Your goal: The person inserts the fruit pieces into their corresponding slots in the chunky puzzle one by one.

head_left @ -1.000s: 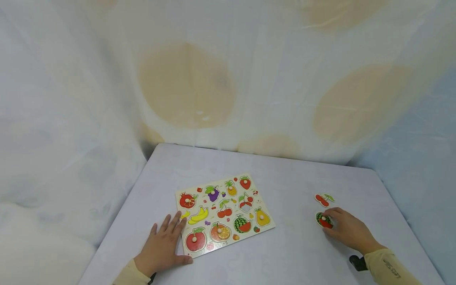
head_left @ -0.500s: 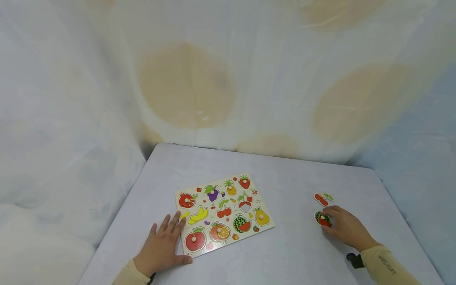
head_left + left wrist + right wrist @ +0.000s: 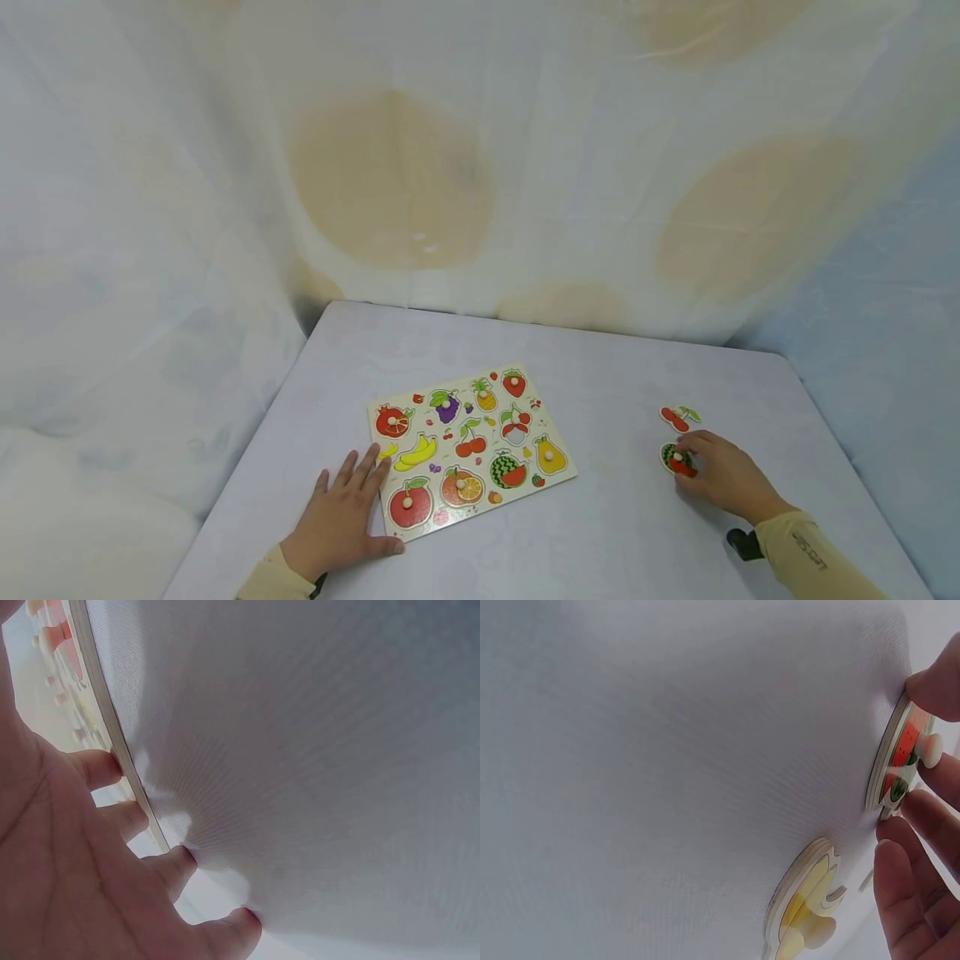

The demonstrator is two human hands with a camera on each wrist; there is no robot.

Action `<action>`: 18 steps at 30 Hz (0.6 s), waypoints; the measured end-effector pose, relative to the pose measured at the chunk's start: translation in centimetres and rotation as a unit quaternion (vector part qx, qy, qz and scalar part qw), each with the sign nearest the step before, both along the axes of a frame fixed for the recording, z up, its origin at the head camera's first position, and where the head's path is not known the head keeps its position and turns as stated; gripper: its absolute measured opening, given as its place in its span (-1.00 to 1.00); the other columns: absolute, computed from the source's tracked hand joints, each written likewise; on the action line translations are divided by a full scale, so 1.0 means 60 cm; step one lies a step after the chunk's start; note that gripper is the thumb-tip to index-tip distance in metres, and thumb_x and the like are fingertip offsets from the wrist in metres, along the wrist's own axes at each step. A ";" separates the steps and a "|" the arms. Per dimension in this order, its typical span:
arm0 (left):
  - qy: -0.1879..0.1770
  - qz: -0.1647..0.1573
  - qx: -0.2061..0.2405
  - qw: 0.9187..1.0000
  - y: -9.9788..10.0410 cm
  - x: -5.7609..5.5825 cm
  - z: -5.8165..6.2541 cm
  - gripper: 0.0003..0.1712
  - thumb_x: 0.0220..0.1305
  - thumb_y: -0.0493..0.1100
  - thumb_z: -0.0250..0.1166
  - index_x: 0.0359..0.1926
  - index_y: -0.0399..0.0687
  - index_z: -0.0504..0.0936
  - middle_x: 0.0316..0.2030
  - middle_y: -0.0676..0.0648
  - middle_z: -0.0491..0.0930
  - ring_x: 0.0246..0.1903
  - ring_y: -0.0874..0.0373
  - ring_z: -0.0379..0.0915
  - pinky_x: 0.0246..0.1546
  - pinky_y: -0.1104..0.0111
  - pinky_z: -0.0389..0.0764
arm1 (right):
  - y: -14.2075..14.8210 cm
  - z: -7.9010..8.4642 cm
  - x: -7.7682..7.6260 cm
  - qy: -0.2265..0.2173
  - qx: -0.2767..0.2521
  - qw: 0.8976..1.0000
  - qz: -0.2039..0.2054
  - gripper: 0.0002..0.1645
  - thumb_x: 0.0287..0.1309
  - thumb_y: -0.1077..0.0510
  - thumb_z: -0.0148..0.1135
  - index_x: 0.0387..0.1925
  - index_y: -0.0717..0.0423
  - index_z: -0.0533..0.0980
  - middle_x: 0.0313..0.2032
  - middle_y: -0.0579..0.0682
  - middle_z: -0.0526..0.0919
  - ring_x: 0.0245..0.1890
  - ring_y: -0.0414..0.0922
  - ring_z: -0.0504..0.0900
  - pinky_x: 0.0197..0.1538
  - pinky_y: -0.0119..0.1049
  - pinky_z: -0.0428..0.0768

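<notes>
On the table lies a white fruit puzzle board (image 3: 480,507) with knobbed pieces set in it. The banana, cherry and watermelon pictures on it show no knobs. My left hand (image 3: 336,521) is spread at the board's left edge, some fingertips and the thumb touching it. Off to the right, my right hand (image 3: 731,477) holds a watermelon puzzle piece (image 3: 669,457) with thumb and fingers about its edges and knob, low at the table. In the right wrist view, a banana puzzle piece (image 3: 799,904) lies near those fingers; the hand hides it from the head view.
A cherry puzzle piece (image 3: 675,419) lies just beyond the right hand. The white-covered table (image 3: 600,375) is enclosed by hanging cloth (image 3: 570,192) at the back and sides. A black strap end (image 3: 744,544) sticks out by the right wrist.
</notes>
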State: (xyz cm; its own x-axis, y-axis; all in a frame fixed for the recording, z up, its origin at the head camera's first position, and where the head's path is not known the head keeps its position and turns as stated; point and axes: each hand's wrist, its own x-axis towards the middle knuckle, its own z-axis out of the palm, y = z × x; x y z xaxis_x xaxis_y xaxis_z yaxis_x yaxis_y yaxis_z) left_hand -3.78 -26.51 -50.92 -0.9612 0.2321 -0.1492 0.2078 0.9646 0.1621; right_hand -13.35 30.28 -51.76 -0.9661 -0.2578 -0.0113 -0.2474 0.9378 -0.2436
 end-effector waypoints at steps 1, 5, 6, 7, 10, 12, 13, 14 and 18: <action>-0.001 0.001 -0.002 1.000 0.000 0.000 0.000 0.38 -0.28 0.62 0.40 0.47 -0.10 0.29 0.50 -0.20 0.09 0.43 -0.33 -0.01 0.21 -0.45 0.07 | 0.000 -0.001 0.000 0.003 -0.001 1.000 0.002 -0.42 -0.18 0.04 0.62 -0.09 0.19 0.62 -0.06 0.13 0.62 -0.12 0.08 0.63 -0.05 0.13 0.60; -0.004 0.004 -0.005 1.000 0.000 -0.001 0.001 0.38 -0.28 0.62 0.40 0.48 -0.08 0.28 0.51 -0.19 0.08 0.43 -0.32 -0.03 0.21 -0.44 0.06 | -0.003 -0.003 -0.001 0.015 -0.004 1.000 0.008 -0.47 -0.19 0.08 0.61 -0.12 0.17 0.62 -0.07 0.11 0.62 -0.12 0.07 0.63 -0.04 0.11 0.61; -0.004 0.004 -0.005 1.000 0.000 -0.001 0.001 0.38 -0.28 0.61 0.40 0.48 -0.08 0.28 0.51 -0.19 0.08 0.43 -0.32 -0.03 0.21 -0.44 0.06 | -0.003 -0.002 -0.002 0.014 -0.004 1.000 0.008 -0.47 -0.19 0.08 0.61 -0.13 0.16 0.62 -0.07 0.11 0.62 -0.12 0.07 0.63 -0.04 0.12 0.60; -0.002 0.003 -0.004 1.000 -0.001 -0.001 0.002 0.38 -0.28 0.61 0.40 0.47 -0.09 0.29 0.50 -0.20 0.08 0.43 -0.33 -0.03 0.21 -0.45 0.06 | -0.004 -0.002 -0.002 0.013 -0.005 1.000 0.009 -0.48 -0.19 0.08 0.61 -0.14 0.17 0.62 -0.07 0.12 0.62 -0.12 0.08 0.63 -0.03 0.13 0.60; -0.001 0.001 0.000 1.000 0.000 0.000 0.003 0.38 -0.28 0.60 0.41 0.46 -0.11 0.30 0.50 -0.21 0.10 0.43 -0.34 -0.02 0.21 -0.45 0.05 | -0.005 -0.002 -0.002 0.006 -0.001 1.000 0.004 -0.47 -0.19 0.08 0.61 -0.13 0.17 0.62 -0.08 0.12 0.62 -0.11 0.09 0.62 -0.01 0.15 0.59; -0.002 0.000 -0.002 1.000 0.000 0.000 0.004 0.38 -0.28 0.60 0.41 0.47 -0.10 0.29 0.50 -0.20 0.09 0.43 -0.33 -0.02 0.21 -0.45 0.05 | -0.006 -0.001 -0.001 0.003 -0.001 1.000 0.001 -0.47 -0.18 0.07 0.61 -0.13 0.17 0.62 -0.09 0.11 0.63 -0.10 0.10 0.62 -0.01 0.15 0.58; -0.002 0.001 -0.004 1.000 0.001 -0.001 0.003 0.38 -0.28 0.60 0.41 0.47 -0.10 0.29 0.50 -0.20 0.09 0.43 -0.33 -0.03 0.21 -0.45 0.05 | -0.006 -0.001 -0.001 0.002 -0.001 1.000 0.001 -0.47 -0.18 0.07 0.60 -0.12 0.16 0.62 -0.09 0.10 0.63 -0.09 0.10 0.62 0.00 0.15 0.58; -0.004 0.001 -0.005 1.000 0.001 -0.001 0.003 0.38 -0.27 0.60 0.40 0.47 -0.09 0.29 0.51 -0.19 0.09 0.43 -0.32 -0.03 0.22 -0.44 0.05 | -0.007 0.000 -0.001 0.002 -0.001 1.000 0.001 -0.47 -0.17 0.07 0.61 -0.12 0.16 0.62 -0.10 0.10 0.64 -0.09 0.10 0.62 0.00 0.15 0.58; -0.006 0.002 -0.004 1.000 0.001 0.000 0.004 0.38 -0.27 0.61 0.41 0.48 -0.09 0.28 0.51 -0.19 0.09 0.43 -0.33 -0.03 0.21 -0.44 0.06 | -0.012 0.004 -0.002 0.002 -0.005 1.000 0.003 -0.48 -0.17 0.07 0.61 -0.13 0.14 0.62 -0.12 0.07 0.65 -0.08 0.11 0.62 0.00 0.16 0.57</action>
State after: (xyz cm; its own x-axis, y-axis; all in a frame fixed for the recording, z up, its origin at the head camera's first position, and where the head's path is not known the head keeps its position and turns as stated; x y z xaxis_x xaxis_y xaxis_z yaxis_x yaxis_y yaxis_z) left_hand -3.81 -26.43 -50.67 -0.9604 0.2265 -0.1626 0.2015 0.9669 0.1564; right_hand -13.46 29.56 -51.52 -0.9648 -0.2629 -0.0051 -0.2531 0.9340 -0.2521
